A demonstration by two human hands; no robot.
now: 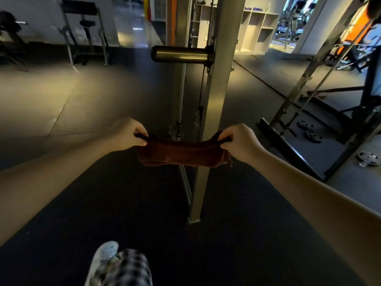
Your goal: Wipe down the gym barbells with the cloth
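While left hand and right hand each pinched an end, cloth sagged between them, at 6 o'clock from barbell sleeve | cloth looked soft, light | best gripped mid-fold to wrap sleeve

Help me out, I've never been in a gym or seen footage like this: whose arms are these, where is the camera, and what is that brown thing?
There is one picture, taken by a wide-angle camera worn on a person's head, looking forward and down. So the two arms are the wearer's own. The left hand and right hand each pinch one end of a brown cloth, stretched between them in the air. Beyond it, higher in the picture, a metal barbell end sticks out from a steel post of a rack; the cloth is not touching it. Underneath is the dark floor. Weight plates lie low on the right, and the wearer's shoe shows at the bottom.
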